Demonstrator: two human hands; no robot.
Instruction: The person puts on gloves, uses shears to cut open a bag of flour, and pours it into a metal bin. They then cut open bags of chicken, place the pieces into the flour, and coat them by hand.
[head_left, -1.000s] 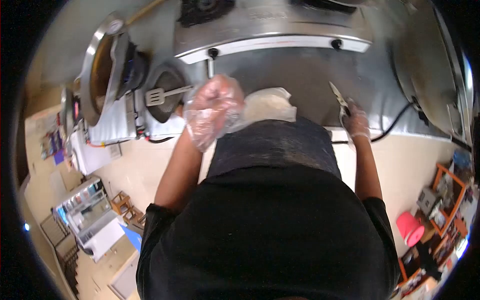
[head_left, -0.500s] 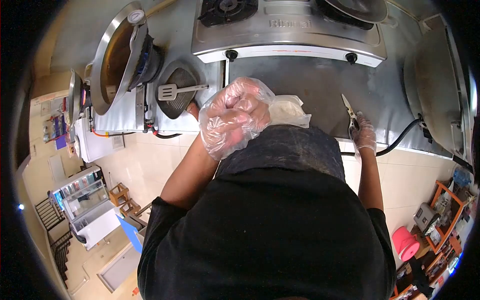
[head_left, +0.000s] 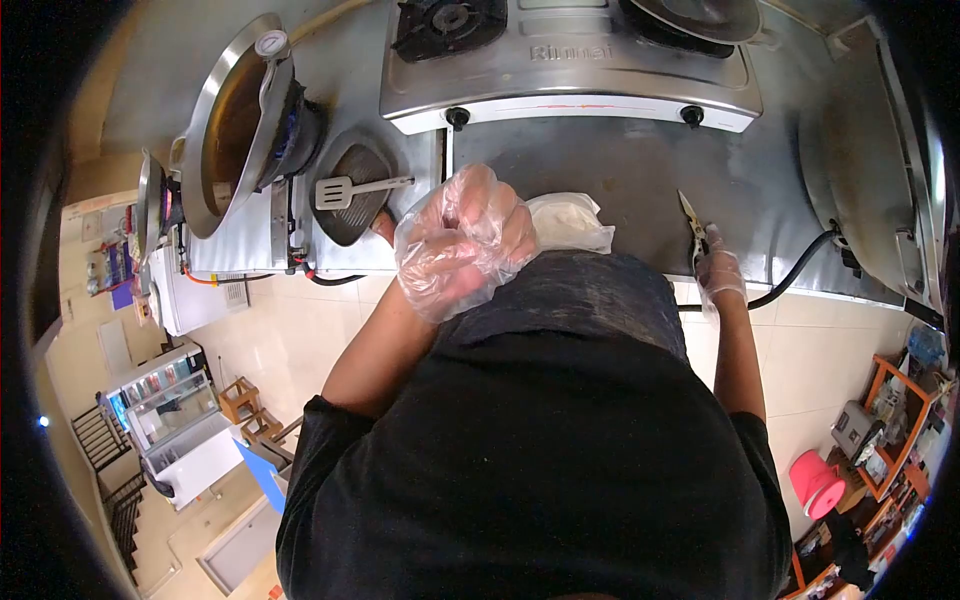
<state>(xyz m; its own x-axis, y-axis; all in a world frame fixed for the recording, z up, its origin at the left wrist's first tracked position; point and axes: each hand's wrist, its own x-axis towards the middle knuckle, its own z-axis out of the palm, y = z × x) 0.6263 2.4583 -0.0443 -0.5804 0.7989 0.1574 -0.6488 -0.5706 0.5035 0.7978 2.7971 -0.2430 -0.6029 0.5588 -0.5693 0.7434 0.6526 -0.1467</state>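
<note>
My left hand (head_left: 465, 240), in a clear plastic glove, is raised in front of my body with its fingers curled closed. Whatever may be inside them is hidden. Just to its right, a white packet (head_left: 570, 222) lies at the counter's front edge. My right hand (head_left: 720, 270), gloved the same way, is low at the right of the counter, closed around the handles of a pair of scissors (head_left: 692, 222). The blades point away from me, over the steel surface.
A Rinnai gas stove (head_left: 575, 80) stands at the back, with a pan (head_left: 705, 18) on its right burner. On the left are a large wok of oil (head_left: 205, 165) with a thermometer (head_left: 270, 43), and a grill pan (head_left: 350, 215) with a slotted spatula (head_left: 340, 192). A black hose (head_left: 800, 275) runs along the right.
My left hand has turned a little, its fingers still curled. The right hand and scissors shift slightly to the left in view, as the whole scene does.
</note>
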